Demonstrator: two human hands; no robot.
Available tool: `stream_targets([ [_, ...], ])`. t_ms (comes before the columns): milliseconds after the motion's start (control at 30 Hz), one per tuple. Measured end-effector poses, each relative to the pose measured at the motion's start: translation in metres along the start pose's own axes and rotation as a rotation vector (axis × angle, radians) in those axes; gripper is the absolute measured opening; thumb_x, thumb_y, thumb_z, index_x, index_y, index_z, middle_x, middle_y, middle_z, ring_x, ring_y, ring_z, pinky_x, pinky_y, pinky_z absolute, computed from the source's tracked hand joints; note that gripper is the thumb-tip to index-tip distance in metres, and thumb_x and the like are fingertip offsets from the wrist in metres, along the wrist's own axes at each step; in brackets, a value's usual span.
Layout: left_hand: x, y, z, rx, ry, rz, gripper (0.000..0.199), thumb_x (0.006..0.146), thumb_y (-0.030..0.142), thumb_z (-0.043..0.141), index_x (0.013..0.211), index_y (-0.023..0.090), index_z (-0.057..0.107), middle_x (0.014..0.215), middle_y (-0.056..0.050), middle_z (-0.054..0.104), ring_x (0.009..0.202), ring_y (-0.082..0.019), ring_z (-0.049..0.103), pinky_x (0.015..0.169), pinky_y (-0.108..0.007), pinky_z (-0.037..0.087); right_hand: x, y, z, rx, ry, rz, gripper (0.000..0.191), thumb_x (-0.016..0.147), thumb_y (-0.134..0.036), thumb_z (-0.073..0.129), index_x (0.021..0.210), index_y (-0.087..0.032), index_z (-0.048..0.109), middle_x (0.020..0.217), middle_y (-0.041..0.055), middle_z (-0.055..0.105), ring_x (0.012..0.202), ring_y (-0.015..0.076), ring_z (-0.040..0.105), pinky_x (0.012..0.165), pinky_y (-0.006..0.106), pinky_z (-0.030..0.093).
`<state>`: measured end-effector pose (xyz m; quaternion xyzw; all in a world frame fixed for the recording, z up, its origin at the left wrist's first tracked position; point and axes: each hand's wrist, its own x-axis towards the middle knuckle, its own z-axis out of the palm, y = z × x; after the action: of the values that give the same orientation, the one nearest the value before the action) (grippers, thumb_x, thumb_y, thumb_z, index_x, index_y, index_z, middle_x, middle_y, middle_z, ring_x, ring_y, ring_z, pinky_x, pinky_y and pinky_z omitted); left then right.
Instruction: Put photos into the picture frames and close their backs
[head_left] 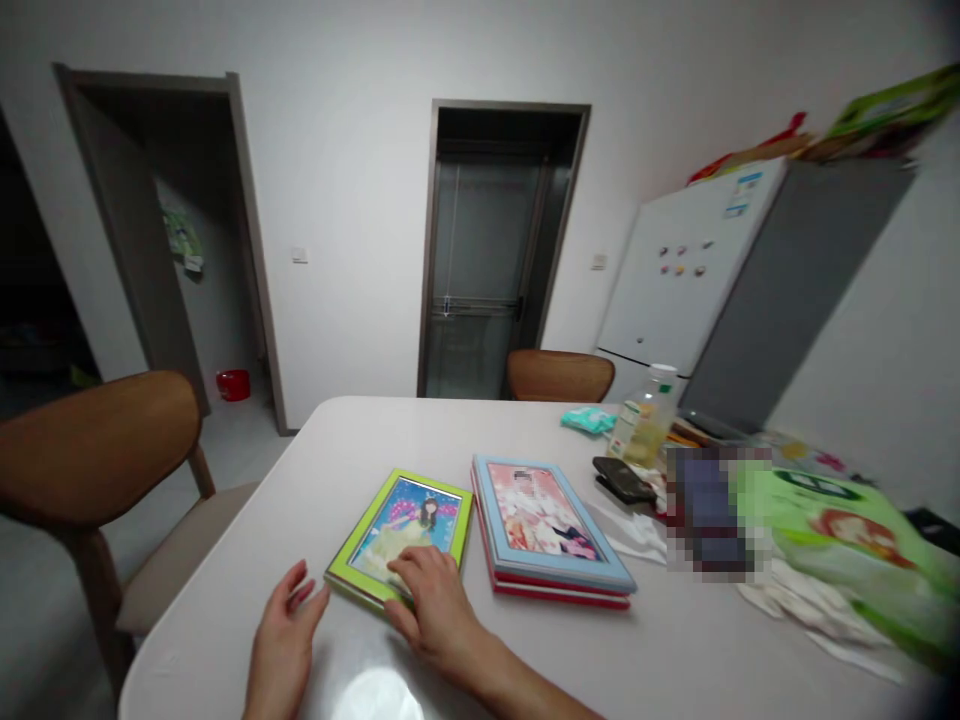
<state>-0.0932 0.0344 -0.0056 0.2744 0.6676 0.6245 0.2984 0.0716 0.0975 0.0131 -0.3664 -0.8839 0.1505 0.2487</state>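
A white wall (345,190) stands well beyond the green frame (356,525), which lies flat on a pale, glossy table (217,625) whose near side is cut off. Far behind the frame, a glazed door (484,230) sits in a dark recess where little detail can be made out; the doorway (169,150) to its far left is just as dim inside. The left hand (289,625) is raised just beside the frame's near left corner, its fingers apart and holding nothing, the forearm cut off by the bottom edge. The right hand (435,605) lies over the frame's near right part, hiding that portion of the picture and its border; its fingers are bent upon the surface with the thumb by the near edge, and whether they clamp it cannot be told. Just right of the frame is a blue frame (491,510) stacked on red-edged pieces that it mostly covers. Farther right of the green frame come a dark object (624,480) too unclear to name, a bottle (645,425) and a green package (847,510), with a pixelated patch masking something between. A brown chair (105,430) left of the frame is cropped by the picture's side, and the table hides most of another chair (561,377) beyond the frame.
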Motion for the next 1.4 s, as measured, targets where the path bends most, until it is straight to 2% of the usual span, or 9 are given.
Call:
stream_targets([
  [100,0.023,-0.006,-0.003,0.304,-0.083,0.258,0.056,0.064,0.041,0.051,0.112,0.014,0.042,0.12,-0.012,0.044,0.112,-0.028,0.041,0.093,-0.041,0.034,-0.019,0.009,-0.005,0.058,0.111,0.181,0.044,0.069,-0.025,0.052,0.112,-0.016,0.049,0.124,0.0143,0.04,0.115,0.0279,0.033,0.094,0.043,0.026],
  [267,0.029,-0.003,0.024,0.772,-0.275,0.486,0.049,0.068,0.038,0.046,0.11,0.012,0.046,0.123,-0.012,0.044,0.116,-0.026,0.037,0.098,-0.038,0.026,-0.037,0.02,0.003,0.241,0.18,0.354,0.059,0.065,-0.019,0.05,0.122,-0.01,0.038,0.137,0.0154,0.018,0.126,0.0271,0.015,0.1,0.042,0.021],
  [367,0.02,-0.003,0.033,0.938,-0.325,0.53,0.055,0.067,0.04,0.05,0.112,0.008,0.046,0.122,-0.015,0.043,0.114,-0.028,0.037,0.096,-0.038,0.028,-0.03,0.019,0.0,0.435,0.269,0.449,0.056,0.064,-0.019,0.049,0.119,-0.01,0.04,0.134,0.0144,0.027,0.124,0.0255,0.021,0.1,0.039,0.022],
  [533,0.002,-0.003,0.02,1.041,-0.312,0.506,0.065,0.059,0.034,0.059,0.117,0.01,0.042,0.123,-0.015,0.042,0.111,-0.029,0.039,0.092,-0.038,0.03,-0.022,0.01,-0.024,1.088,0.416,0.567,0.05,0.069,-0.031,0.048,0.115,-0.015,0.038,0.122,0.0123,0.045,0.108,0.024,0.045,0.08,0.034,0.045],
  [800,-0.031,0.038,0.02,0.637,-0.346,0.361,0.058,0.065,0.034,0.056,0.119,0.02,0.04,0.105,-0.009,0.059,0.095,-0.028,0.054,0.081,-0.037,0.039,0.004,-0.059,-0.054,1.424,0.468,0.162,0.042,0.068,-0.03,0.056,0.108,-0.021,0.043,0.097,0.0055,0.059,0.091,0.0169,0.055,0.075,0.03,0.045],
  [967,-0.038,0.07,0.008,0.204,-0.082,0.443,0.059,0.069,0.032,0.053,0.123,0.021,0.031,0.122,-0.006,0.047,0.108,-0.023,0.046,0.088,-0.031,0.038,0.02,-0.075,-0.045,1.14,0.335,-0.01,0.028,0.07,-0.022,0.051,0.097,-0.022,0.052,0.107,0.0055,0.052,0.089,0.0159,0.054,0.076,0.032,0.045],
  [1133,-0.033,0.051,-0.025,0.004,-0.072,0.167,0.06,0.065,0.031,0.058,0.119,0.019,0.034,0.105,-0.005,0.058,0.091,-0.024,0.057,0.076,-0.031,0.047,0.009,-0.028,-0.005,0.493,0.133,0.005,0.025,0.067,-0.021,0.053,0.091,-0.018,0.059,0.105,0.0089,0.055,0.102,0.0211,0.046,0.091,0.039,0.034],
  [1267,-0.034,0.017,-0.037,0.075,-0.08,0.112,0.056,0.065,0.029,0.059,0.115,0.017,0.04,0.101,-0.007,0.061,0.093,-0.025,0.057,0.08,-0.034,0.045,-0.006,-0.004,0.019,0.263,0.025,-0.043,0.035,0.069,-0.027,0.053,0.102,-0.018,0.056,0.111,0.0113,0.052,0.105,0.0233,0.044,0.091,0.042,0.032],
  [1400,-0.039,-0.005,-0.038,0.426,-0.068,0.304,0.044,0.071,0.03,0.052,0.112,0.015,0.047,0.112,-0.009,0.055,0.107,-0.025,0.047,0.092,-0.039,0.036,-0.011,0.002,0.02,0.153,-0.005,-0.092,0.035,0.071,-0.027,0.051,0.104,-0.017,0.055,0.111,0.012,0.052,0.104,0.0234,0.044,0.09,0.042,0.032],
])
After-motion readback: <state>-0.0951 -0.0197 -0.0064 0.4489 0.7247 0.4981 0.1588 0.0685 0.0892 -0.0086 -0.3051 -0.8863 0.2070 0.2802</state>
